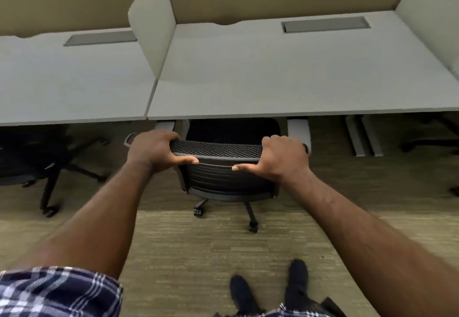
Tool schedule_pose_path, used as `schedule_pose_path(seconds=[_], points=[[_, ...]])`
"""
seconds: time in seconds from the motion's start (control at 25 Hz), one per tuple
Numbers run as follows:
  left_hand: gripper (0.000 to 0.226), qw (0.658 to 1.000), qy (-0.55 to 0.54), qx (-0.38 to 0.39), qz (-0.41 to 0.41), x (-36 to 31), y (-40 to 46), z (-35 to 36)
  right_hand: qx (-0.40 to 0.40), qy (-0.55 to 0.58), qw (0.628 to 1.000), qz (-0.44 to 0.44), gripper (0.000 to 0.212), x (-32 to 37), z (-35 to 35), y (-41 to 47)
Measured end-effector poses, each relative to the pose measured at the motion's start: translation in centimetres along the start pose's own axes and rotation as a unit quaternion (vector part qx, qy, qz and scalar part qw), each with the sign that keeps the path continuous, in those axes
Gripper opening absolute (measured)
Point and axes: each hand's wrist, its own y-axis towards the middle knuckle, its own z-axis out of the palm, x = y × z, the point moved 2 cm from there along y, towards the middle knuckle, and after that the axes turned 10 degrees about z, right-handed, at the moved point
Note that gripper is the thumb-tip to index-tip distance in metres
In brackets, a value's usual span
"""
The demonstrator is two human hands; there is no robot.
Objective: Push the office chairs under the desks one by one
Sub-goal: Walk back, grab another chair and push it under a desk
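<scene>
— What have you got on?

— A plaid short sleeve (57, 292), navy and white checks, at the lower left of the frame. Both my forearms are bare below it. My left hand (155, 151) and right hand (285, 159) carry no rings or watch that I can see.

— And your feet?

— Dark shoes (295, 279), bottom centre, with a strip of the same plaid beside them.

No text, label, brand, number or sign can be read anywhere in the frame.
</scene>
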Motion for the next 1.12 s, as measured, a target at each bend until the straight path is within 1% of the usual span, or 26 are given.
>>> schedule_pose_path(seconds=[0.12,0.2,0.36,0.64,0.88,1.12], points=[[0.100,0.999,-0.001,-0.032,0.002,-0.6,0.7,-0.3,-0.001,0.005,1.000,0.015,0.096,-0.6,-0.3,0.0],[0.102,0.999,0.001,-0.040,0.008,-0.7,1.1,-0.5,-0.006,0.003,1.000,0.020,0.096,-0.8,-0.4,0.1],[0.106,0.999,0.006,-0.038,0.009,-0.8,1.6,-0.5,-0.002,0.009,1.000,0.029,0.096,-1.0,-0.3,0.1],[0.103,0.999,0.016,-0.039,0.013,-0.6,1.9,-0.3,0.006,0.002,0.999,0.035,0.092,-1.2,-0.4,0.0],[0.105,0.999,0.012,-0.033,0.013,-1.3,1.8,-0.4,0.006,-0.003,0.999,0.041,0.088,-1.6,-0.2,-0.3],[0.106,0.999,0.008,-0.033,0.026,-2.6,1.6,-0.4,0.008,-0.021,0.999,0.041,0.089,-2.5,-0.2,-1.0]])
